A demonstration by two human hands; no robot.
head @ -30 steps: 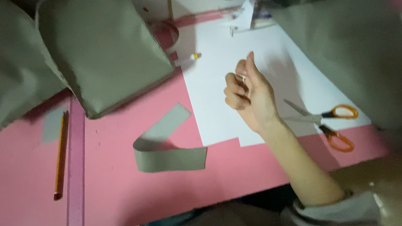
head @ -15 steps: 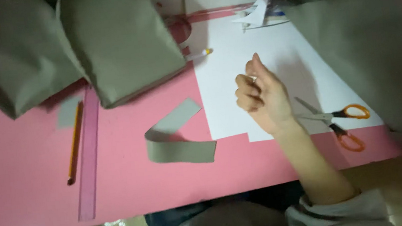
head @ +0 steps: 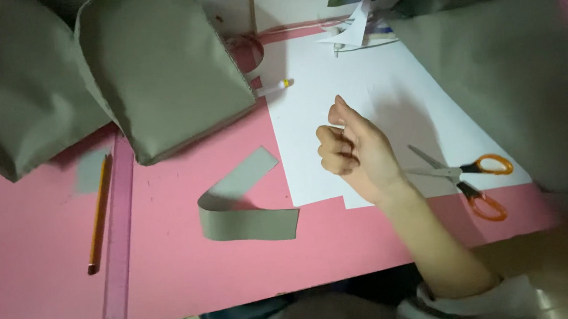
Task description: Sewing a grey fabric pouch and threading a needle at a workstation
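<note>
I see the right hand (head: 357,155) mid-frame over the white paper sheet (head: 368,94), fingers curled into a loose fist; can't tell if it pinches anything. Left hand out of view. Folded grey fabric strip (head: 243,209) lies just left of it on the pink table (head: 46,304); orange-handled scissors (head: 465,175) just right. My call: keep the sheet flat, approach low, avoid the blades.

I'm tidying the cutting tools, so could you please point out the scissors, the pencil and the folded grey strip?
scissors (head: 455,172), head view, on the pivot.
pencil (head: 98,214), head view, mid-shaft.
folded grey strip (head: 249,224), head view, lower flat leg.
</note>
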